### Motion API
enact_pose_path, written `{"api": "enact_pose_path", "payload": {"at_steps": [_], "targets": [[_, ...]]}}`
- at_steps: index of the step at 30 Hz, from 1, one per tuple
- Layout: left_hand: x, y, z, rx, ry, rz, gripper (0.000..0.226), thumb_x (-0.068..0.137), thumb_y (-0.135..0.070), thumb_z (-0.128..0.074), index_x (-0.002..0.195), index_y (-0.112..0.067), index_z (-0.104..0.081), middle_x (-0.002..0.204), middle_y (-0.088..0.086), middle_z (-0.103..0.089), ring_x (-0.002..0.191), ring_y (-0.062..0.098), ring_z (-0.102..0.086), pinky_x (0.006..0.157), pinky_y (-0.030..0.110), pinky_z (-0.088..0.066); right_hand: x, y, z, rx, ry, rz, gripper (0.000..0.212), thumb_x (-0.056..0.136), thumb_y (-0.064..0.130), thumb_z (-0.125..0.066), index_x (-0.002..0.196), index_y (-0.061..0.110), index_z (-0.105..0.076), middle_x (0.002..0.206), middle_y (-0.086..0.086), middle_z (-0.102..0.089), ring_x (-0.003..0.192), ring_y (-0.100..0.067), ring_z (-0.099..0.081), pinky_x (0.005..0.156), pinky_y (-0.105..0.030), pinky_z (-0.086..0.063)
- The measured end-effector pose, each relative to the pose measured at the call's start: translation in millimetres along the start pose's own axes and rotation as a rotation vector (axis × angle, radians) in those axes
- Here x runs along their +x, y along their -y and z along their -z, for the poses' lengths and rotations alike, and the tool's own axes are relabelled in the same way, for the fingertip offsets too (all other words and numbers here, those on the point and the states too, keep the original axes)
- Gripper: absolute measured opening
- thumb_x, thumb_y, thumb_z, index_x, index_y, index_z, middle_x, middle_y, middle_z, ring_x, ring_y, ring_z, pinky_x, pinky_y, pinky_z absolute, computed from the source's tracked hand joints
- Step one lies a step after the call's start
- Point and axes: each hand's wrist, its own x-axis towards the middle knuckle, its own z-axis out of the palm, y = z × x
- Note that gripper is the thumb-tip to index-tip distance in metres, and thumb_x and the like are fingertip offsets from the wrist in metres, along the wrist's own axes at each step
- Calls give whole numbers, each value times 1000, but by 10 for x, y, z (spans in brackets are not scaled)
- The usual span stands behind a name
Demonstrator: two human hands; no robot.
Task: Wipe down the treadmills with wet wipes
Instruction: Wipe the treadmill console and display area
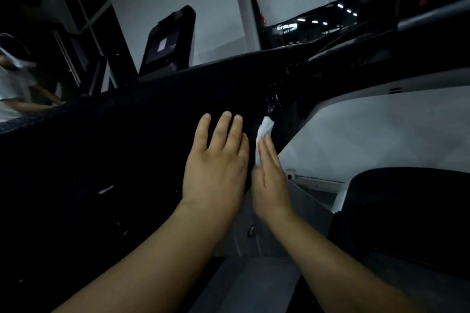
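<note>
The black treadmill belt [101, 160] fills the left and middle of the head view, tilted. My left hand [216, 168] lies flat on it with straight, spread fingers. Just to its right, my right hand [269, 180] presses a white wet wipe [263, 134] with straight fingers against the belt's right edge, beside the grey side rail [300, 201]. Part of the wipe sticks out beyond the fingertips; the rest is hidden under the hand.
A second treadmill's console screen [165, 43] stands at the back left. Another person in a light shirt [15, 89] leans at the far left edge. A dark rounded treadmill cover [407, 211] sits at the right, with pale floor [381, 134] behind it.
</note>
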Motion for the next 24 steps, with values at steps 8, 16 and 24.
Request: {"api": "enact_pose_path", "payload": {"at_steps": [8, 16, 24], "targets": [[138, -38, -87, 27, -35, 11, 78, 107, -47, -25, 154, -7, 23, 163, 17, 30, 150, 34, 29, 115, 56, 23, -116, -228, -32, -61, 45, 194, 61, 103, 24, -35, 158, 31, -9, 168, 15, -4, 154, -6, -10, 122, -23, -17], [304, -48, -92, 46, 12, 9, 89, 102, -59, -18, 147, -3, 34, 156, 18, 42, 146, 33, 36, 115, 52, 29, 447, -77, -12, 39, -64, 289, 38, 106, 20, -38, 144, 12, -38, 163, -8, -28, 151, -14, -27, 118, -20, -27], [499, -102, -184, 136, -83, 91, 112, 88, -81, -27, 157, -4, 16, 164, 18, 26, 152, 33, 25, 123, 52, 12, 1252, -194, 232, -138, -79, 342, 56, 104, 25, -28, 157, 7, -24, 165, -8, -23, 154, -19, -17, 126, -41, -11]]}}
